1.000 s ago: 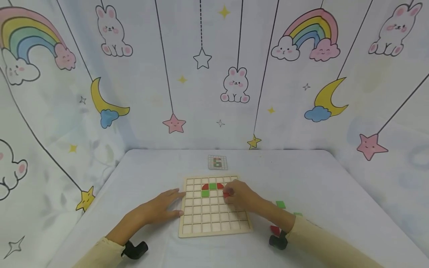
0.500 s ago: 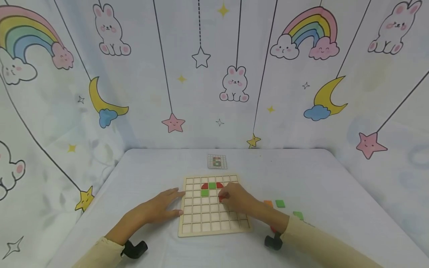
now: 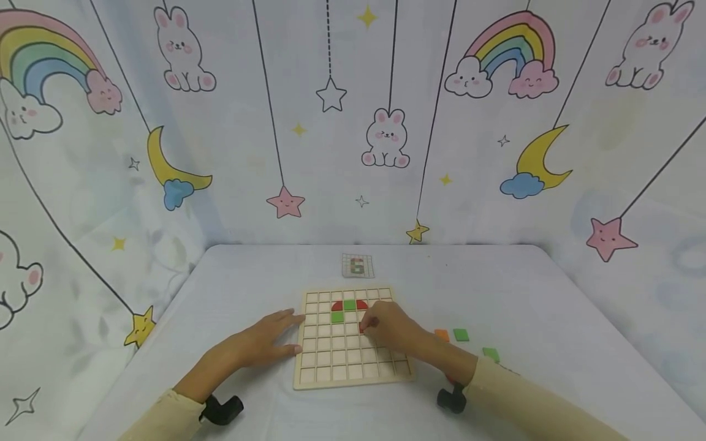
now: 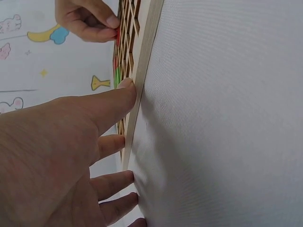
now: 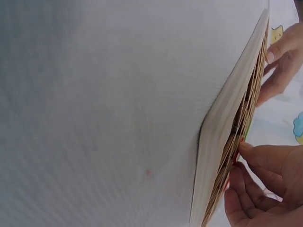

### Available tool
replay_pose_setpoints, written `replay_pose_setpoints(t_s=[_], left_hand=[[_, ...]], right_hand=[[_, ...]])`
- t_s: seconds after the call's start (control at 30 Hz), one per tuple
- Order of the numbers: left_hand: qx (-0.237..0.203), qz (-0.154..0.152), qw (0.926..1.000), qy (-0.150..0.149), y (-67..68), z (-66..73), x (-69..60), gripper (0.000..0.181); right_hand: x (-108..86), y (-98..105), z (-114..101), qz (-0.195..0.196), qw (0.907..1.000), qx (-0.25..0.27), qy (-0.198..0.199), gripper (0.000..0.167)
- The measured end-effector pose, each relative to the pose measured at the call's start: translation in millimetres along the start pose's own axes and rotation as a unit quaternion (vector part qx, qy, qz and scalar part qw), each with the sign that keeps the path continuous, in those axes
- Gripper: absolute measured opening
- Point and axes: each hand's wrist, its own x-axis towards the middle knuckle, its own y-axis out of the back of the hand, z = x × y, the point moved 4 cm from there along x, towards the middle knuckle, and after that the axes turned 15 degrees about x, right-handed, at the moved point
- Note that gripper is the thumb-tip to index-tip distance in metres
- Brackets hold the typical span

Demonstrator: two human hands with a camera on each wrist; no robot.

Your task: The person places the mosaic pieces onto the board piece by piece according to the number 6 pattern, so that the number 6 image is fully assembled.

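- White cloth (image 3: 496,282) covers the tabletop; a curtain (image 3: 331,159) printed with rainbows, rabbits and moons rises behind.
- A wooden grid board (image 3: 323,359) lies on the cloth, a card (image 3: 357,266) beyond it.
- The left hand (image 3: 261,342), fingers extended, touches the board's left edge.
- The right hand (image 3: 390,326) pinches a red tile (image 3: 361,327) at the grid.

a white fabric backdrop (image 3: 231,153) hangs behind and along both sides of the counter (image 3: 248,269), soft folds showing at its left. printed on it are a large rainbow (image 3: 46,33) with cloud ends at far left, a smaller rainbow (image 3: 513,40) at right, seated white rabbits, yellow crescent moons resting on blue clouds, and pink stars on dark strings. a plain white cloth (image 3: 524,288) covers the counter, its far corners rounded. the light is soft and fairly even.
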Motion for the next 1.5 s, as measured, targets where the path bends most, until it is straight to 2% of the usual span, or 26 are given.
replay_pose_setpoints(t_s=[0.1, 0.33, 0.5, 0.63, 0.73, 0.87, 1.1, 1.17, 1.4, 1.5], left_hand=[[0.0, 0.001, 1.0, -0.002, -0.3, -0.2, 0.5, 0.073], [-0.002, 0.004, 1.0, -0.009, 0.5, 0.7, 0.4, 0.073], [0.001, 0.002, 0.9999, -0.011, 0.8, 0.6, 0.6, 0.072], [0.007, -0.001, 0.9999, -0.011, 0.2, -0.8, 1.5, 0.072], [0.006, -0.003, 0.9999, -0.009, 0.5, -0.6, 1.3, 0.073], [0.0, -0.002, 0.9999, -0.012, 1.7, 1.3, 0.5, 0.073], [0.004, 0.002, 0.9999, -0.013, 2.2, 2.0, 1.2, 0.072], [0.003, 0.003, 0.9999, -0.014, 1.8, 1.4, 1.4, 0.071], [0.002, 0.001, 0.9999, -0.011, -1.1, -0.3, 1.4, 0.072], [0.004, 0.001, 0.9999, -0.011, -0.8, -0.8, 1.5, 0.073]], right_hand=[[-0.4, 1.0, 1.4, -0.007, 1.0, 0.003, 0.001, 0.016], [-8.9, 11.2, 9.3, 0.003, 0.9991, -0.001, -0.042, 0.014], [-18.7, 29.7, 20.9, 0.024, 0.9958, 0.013, -0.087, 0.013], [-27.8, 48.8, 29.6, 0.037, 0.995, 0.01, -0.092, 0.02], [-36.1, 63.1, 35.3, 0.044, 0.9951, -0.016, -0.087, 0.026], [-50.3, 81.3, 43.9, 0.052, 0.9935, -0.025, -0.099, 0.031], [-74.8, 111.0, 66.6, 0.079, 0.9846, -0.027, -0.154, 0.036], [-81.5, 118.3, 75.0, 0.081, 0.9838, -0.032, -0.157, 0.035], [-106.2, 135.7, 94.0, 0.087, 0.9816, -0.025, -0.168, 0.035], [-113.7, 138.0, 97.7, 0.076, 0.9817, -0.017, -0.174, 0.036]])
